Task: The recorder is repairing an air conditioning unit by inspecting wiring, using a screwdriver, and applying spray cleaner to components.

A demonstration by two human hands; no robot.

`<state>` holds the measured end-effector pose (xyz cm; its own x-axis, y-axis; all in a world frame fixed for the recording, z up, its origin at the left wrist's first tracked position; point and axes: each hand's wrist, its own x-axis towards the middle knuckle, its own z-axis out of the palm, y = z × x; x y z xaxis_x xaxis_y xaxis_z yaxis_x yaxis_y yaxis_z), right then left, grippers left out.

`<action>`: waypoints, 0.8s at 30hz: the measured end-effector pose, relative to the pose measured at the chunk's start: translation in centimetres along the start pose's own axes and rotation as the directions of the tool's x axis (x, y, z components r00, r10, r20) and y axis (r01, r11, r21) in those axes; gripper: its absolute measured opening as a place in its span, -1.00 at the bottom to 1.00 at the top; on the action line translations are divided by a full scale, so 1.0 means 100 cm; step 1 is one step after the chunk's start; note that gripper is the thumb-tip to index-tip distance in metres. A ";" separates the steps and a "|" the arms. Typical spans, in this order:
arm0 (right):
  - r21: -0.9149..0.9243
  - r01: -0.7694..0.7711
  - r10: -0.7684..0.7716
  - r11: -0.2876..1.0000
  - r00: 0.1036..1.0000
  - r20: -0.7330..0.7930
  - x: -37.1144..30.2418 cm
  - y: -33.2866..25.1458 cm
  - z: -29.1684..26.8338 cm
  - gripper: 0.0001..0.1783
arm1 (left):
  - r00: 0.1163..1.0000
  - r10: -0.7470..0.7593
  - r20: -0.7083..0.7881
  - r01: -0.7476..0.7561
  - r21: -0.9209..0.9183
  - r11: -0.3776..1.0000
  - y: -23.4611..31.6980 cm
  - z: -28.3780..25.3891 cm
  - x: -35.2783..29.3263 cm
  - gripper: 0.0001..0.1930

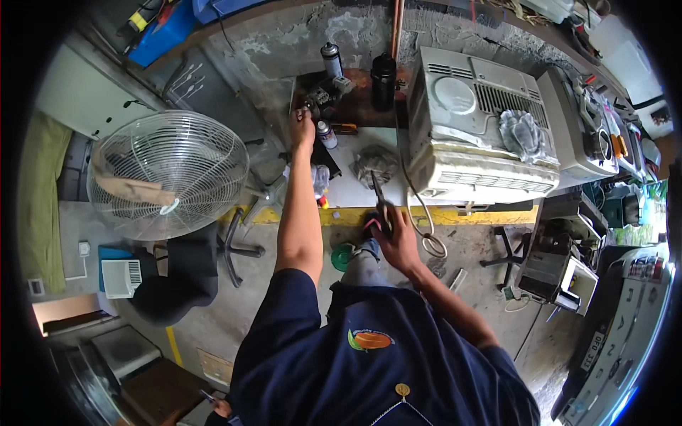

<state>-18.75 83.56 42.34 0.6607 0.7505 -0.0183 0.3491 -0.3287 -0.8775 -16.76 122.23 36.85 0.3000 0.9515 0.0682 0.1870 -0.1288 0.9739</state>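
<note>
tool [377,188] juts from right grip [399,243]

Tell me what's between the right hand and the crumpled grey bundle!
In the head view, a dark tool, held in the right hand, points toward the grey bundle.

The person wears a dark navy shirt [440,369] of plain cloth, its left sleeve [284,309] and right sleeve [510,376] both short – the forearms come out bare. On the shirt front sits an emblem [372,341] in orange, yellow and green, its lettering too small to read. Lower down hangs a round gold-coloured pendant [403,390] on a pale chain [386,411] that spreads in a V. The left hand [303,128] and right hand [400,243] are ungloved. Below show greyish trousers [353,274] – faded-looking.
</note>
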 end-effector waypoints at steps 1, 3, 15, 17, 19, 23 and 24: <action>-0.031 -0.105 0.104 0.994 0.994 -0.017 0.029 0.000 0.015 -0.25 | 1.000 0.026 -0.005 -0.026 -0.041 0.999 0.002 0.012 0.004 -0.72; -0.140 -0.136 0.128 0.981 0.990 -0.061 0.086 0.021 0.043 -0.27 | 0.996 -0.053 0.069 0.057 -0.057 0.997 0.001 0.027 0.008 -0.72; -0.710 0.005 -0.150 0.705 0.978 -0.142 0.192 0.081 0.106 -0.16 | 0.963 -0.100 0.252 0.179 -0.315 0.932 -0.047 0.028 0.022 -0.78; -0.681 0.015 -0.119 0.733 0.987 -0.106 0.217 0.045 0.116 -0.12 | 0.945 -0.138 0.298 0.243 -0.349 0.905 -0.047 0.027 0.022 -0.80; -0.443 0.168 -0.181 0.880 0.983 0.014 0.241 0.009 0.124 -0.12 | 0.923 -0.165 0.347 0.299 -0.380 0.875 -0.041 0.025 0.025 -0.82; -0.396 0.210 -0.227 0.894 0.974 0.002 0.272 -0.002 0.145 -0.16 | 0.926 -0.252 0.282 0.303 -0.155 0.940 -0.018 0.023 0.025 -0.83; -0.384 0.221 -0.241 0.896 0.970 -0.003 0.276 -0.001 0.147 -0.17 | 0.926 -0.276 0.258 0.305 -0.080 0.949 -0.013 0.024 0.025 -0.83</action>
<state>-10.31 112.78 34.88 0.5591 0.8058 0.1953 0.7147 -0.3489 -0.6062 -13.99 124.13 35.22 0.4678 0.8443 -0.2613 0.1939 0.1904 0.9624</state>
